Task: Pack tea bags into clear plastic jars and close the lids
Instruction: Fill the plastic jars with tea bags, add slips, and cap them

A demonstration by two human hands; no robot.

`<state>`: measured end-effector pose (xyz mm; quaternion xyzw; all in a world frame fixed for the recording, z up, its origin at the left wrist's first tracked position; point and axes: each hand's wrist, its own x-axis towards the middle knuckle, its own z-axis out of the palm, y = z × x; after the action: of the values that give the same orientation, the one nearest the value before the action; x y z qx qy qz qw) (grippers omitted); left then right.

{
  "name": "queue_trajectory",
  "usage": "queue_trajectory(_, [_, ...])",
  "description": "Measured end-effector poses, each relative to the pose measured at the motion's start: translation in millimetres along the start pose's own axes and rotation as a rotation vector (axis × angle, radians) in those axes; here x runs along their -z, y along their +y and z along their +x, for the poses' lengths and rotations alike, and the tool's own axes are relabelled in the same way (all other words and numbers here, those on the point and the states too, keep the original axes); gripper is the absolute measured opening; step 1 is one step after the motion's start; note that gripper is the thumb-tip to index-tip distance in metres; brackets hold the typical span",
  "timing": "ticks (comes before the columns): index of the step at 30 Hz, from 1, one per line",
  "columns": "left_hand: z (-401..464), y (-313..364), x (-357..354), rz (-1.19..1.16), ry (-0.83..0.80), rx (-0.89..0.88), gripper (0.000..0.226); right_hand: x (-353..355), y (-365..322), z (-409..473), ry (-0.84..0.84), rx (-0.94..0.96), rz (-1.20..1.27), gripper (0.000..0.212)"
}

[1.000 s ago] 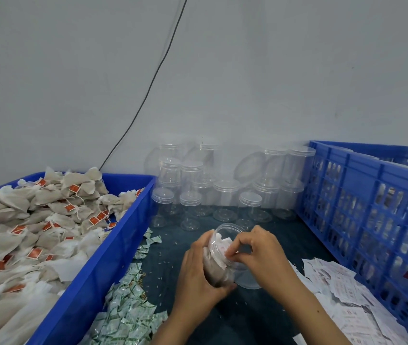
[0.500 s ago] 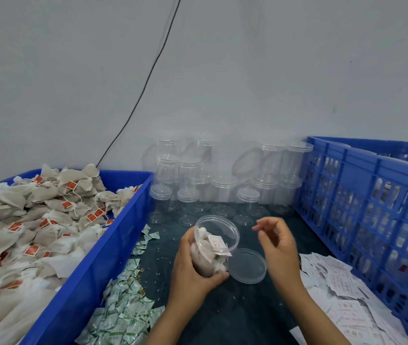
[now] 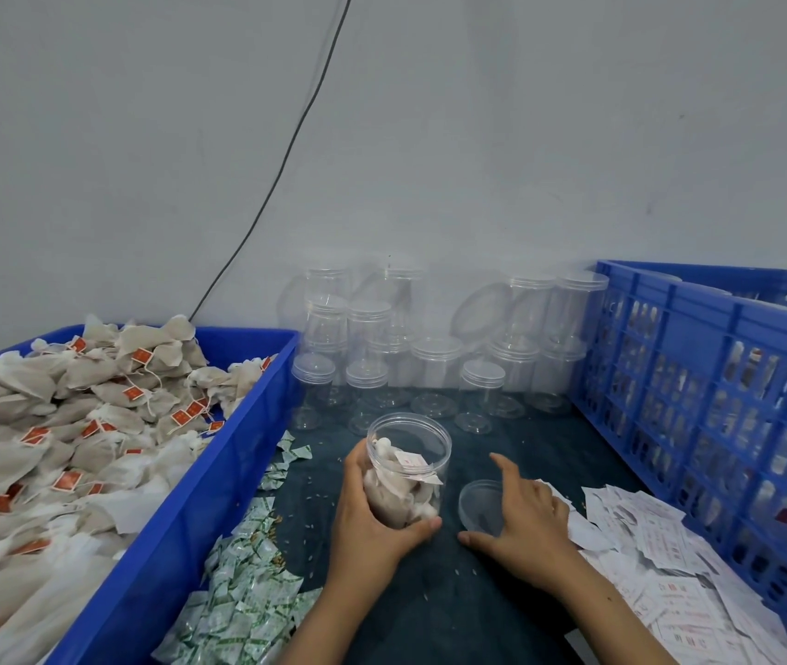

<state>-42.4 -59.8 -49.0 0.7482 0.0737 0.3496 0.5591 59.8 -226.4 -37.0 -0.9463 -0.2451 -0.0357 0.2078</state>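
- The jar (image 3: 408,472), filled with tea bags, sits lidless on the desk (image 3: 468,607), gripped by the left hand (image 3: 372,520).
- The right hand (image 3: 523,518), fingers spread, covers the lid (image 3: 478,503) just beside it.
- Lidding step: next, pick up the lid and screw it on.

Bare left hand (image 3: 372,525) and right hand (image 3: 528,525), forearms uncovered, no sleeves showing.

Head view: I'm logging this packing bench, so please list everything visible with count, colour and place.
open jar: one, clear, holds tea bags, centre
loose lid: one, clear, on the mat right of that jar
empty jars: many, clear, lidded, by the wall
tea bag bin: one, blue, left
lattice crate: one, blue, right
small sachets: pile, green-white, front left
paper slips: pile, white, front right
left hand: grips the open jar
right hand: over the loose lid
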Motion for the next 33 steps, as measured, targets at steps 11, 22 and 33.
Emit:
queue_trajectory(11, [-3.3, 10.2, -1.5, 0.099, -0.024, -0.080, 0.101, 28.7, -1.2, -3.6, 0.186, 0.210, 0.440, 0.112])
queue_trajectory(22, [-2.6, 20.9, 4.5, 0.237, -0.099, -0.114, 0.105, 62.6, 0.7, -18.8, 0.222, 0.382, 0.483, 0.104])
queue_trajectory(33, [-7.7, 25.1, 1.1, 0.390, -0.167, -0.183, 0.080, 38.0, -34.3, -27.7, 0.187, 0.412, 0.716, 0.055])
